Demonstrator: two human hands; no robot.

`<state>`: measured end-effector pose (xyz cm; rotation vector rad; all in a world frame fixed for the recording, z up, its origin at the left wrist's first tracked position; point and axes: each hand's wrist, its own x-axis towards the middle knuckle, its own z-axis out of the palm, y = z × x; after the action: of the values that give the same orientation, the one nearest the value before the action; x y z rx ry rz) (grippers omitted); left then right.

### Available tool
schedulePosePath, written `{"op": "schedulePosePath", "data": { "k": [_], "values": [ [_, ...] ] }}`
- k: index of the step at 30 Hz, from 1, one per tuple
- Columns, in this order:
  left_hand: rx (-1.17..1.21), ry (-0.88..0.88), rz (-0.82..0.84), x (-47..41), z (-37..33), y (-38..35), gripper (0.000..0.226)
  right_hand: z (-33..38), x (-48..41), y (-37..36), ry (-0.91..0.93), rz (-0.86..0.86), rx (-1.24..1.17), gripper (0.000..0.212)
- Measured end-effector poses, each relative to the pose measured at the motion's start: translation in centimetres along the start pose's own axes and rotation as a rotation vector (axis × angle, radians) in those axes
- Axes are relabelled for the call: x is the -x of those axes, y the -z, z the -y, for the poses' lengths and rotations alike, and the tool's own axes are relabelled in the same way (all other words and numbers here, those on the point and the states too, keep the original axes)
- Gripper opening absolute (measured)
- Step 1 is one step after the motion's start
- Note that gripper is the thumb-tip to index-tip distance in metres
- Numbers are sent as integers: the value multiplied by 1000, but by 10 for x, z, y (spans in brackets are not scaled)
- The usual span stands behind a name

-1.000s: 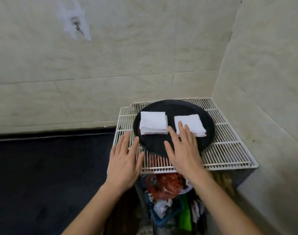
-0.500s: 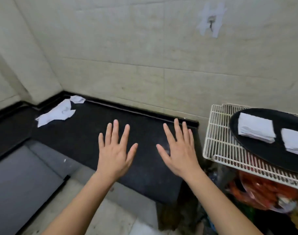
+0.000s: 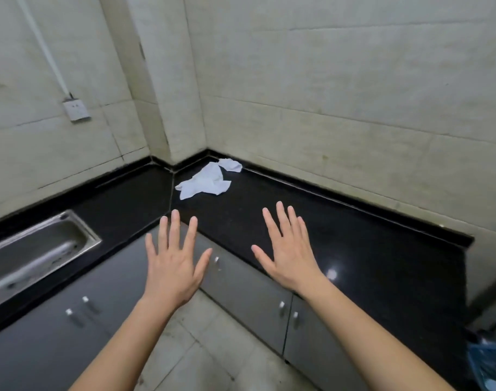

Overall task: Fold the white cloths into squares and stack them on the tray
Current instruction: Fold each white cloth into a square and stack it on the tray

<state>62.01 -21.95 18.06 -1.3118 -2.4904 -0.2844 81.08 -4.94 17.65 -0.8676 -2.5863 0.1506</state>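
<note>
Black polished stone counter (image 3: pixel 325 235) bears the crumpled white cloths (image 3: pixel 204 183) at its far inner corner, so fetching one looks the step in hand: left hand (image 3: pixel 172 266) and right hand (image 3: pixel 290 255), fingers spread and empty, must reach across to them.

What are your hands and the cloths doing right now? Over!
Left hand and right hand open, holding nothing. White cloths crumpled in far corner of counter, untouched. Nothing seen between hands and cloths. Tray out of view.
</note>
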Motion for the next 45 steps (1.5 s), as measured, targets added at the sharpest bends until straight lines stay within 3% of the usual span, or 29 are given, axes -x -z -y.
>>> {"op": "schedulePosePath", "data": {
  "k": [9,22,27,37,40,42,45],
  "values": [
    [-5,59,1,-56,94,-47,75,60,-104,-80,99,55,14,78],
    [-117,100,72,-305,182,-136,73,41,-387,-196,95,109,-88,78],
    [-97,135,119,-364,204,-168,73,34,-454,-231,100,194,-73,76],
    [-29,75,364,-468,260,-285,69,28,-543,-341,29,382,-44,73],
    [13,-1,524,-493,276,-331,70,29,-565,-378,-42,499,-31,70],
    [42,-47,546,-506,285,-354,70,30,-579,-396,-84,551,-28,67],
    [90,-165,634,-526,307,-396,56,34,-600,-425,-152,632,-17,62]
  ]
}}
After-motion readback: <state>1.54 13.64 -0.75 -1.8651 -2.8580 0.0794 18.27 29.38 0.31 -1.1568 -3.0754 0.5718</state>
